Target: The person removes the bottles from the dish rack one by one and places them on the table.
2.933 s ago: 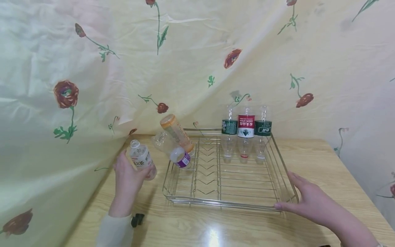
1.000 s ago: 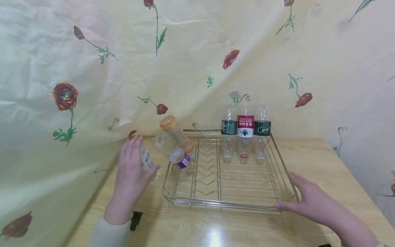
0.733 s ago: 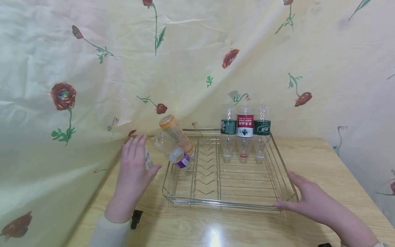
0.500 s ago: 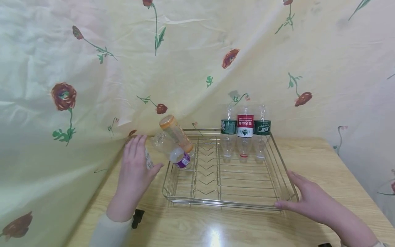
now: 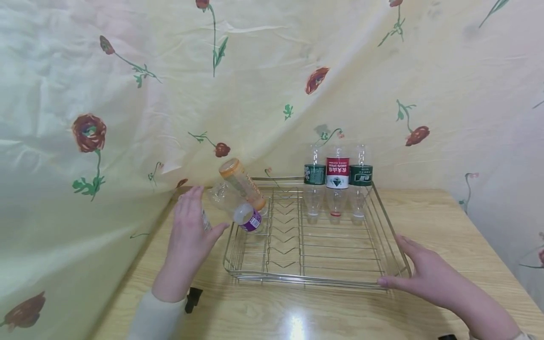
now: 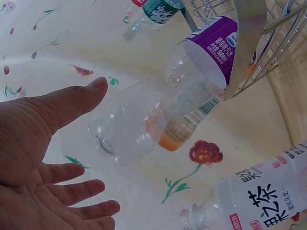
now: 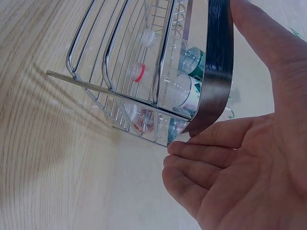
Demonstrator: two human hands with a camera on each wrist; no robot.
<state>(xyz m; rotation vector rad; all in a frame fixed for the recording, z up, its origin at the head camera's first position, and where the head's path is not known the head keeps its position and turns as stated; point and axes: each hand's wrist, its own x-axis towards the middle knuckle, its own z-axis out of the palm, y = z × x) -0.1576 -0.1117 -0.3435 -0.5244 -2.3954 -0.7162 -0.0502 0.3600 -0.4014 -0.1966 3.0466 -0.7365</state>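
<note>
In the left wrist view my left hand (image 6: 53, 143) is spread, thumb out, and holds nothing. Nearest its thumb is a clear bottle with a purple label (image 5: 252, 222), leaning upside down over the rack's left side. The white-labelled tea bottle (image 6: 259, 203) is close by; in the head view my left hand (image 5: 189, 236) hides most of it. An orange-capped bottle (image 5: 242, 182) leans behind the purple-labelled one. My right hand (image 5: 429, 269) rests its thumb and extended fingertips against the front right corner of the wire dish rack (image 5: 312, 279).
Three bottles stand upside down at the rack's back right: a red-labelled one (image 5: 337, 174) between two green-labelled ones. A small black object (image 5: 193, 300) shows beside the left sleeve. Floral cloth (image 5: 272, 94) hangs behind and left of the wooden table (image 5: 340, 311).
My left hand has let go of the tea bottle, then moved right toward the purple-labelled bottle with its thumb spreading. The right hand and the rack have stayed in place.
</note>
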